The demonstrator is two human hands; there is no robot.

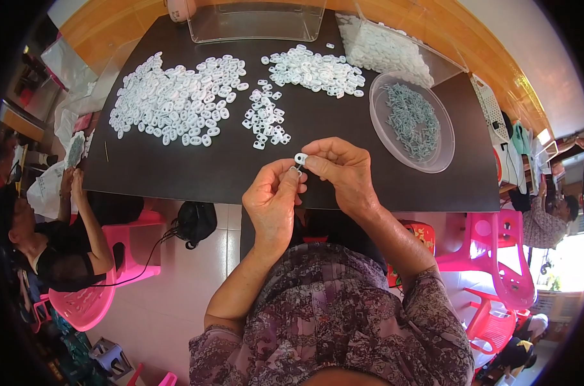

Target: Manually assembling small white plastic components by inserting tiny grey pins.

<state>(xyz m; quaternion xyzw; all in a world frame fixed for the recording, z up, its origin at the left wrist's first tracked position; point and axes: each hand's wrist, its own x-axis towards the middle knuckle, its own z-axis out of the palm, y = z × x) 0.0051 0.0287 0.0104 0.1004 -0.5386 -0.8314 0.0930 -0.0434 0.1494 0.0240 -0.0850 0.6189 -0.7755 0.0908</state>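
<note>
The white oval piece (300, 157) is held above the near part of the dark table (195, 174), between the two hands. At the left, a thin stick (107, 151) is seen near the table's edge, and to its right a broad heap of two-holed pieces (170, 100) is spread. Farther right, small flat pieces (264, 116) are gathered apart from that heap; the gap is best preserved, so that the kinds are not mixed.

By the left hand (271, 206), a small pale piece (296, 172) is pinched between thumb and fingers; whether it is touched by the oval piece cannot be told. Beyond the hands, a far heap (318, 71) is laid. By the right hand (351, 175), the oval piece is pinched between thumb and forefinger, well out at the tips. Both pieces should be gripped lightly by their rims, with holes left uncovered, so that their alignment can be checked before pressure is applied; a squeeze at an angle could make one slip.

At the right, slender grey-green parts (411, 125) are contained in a clear round tray (377, 106), within easy reach of the right hand.
</note>
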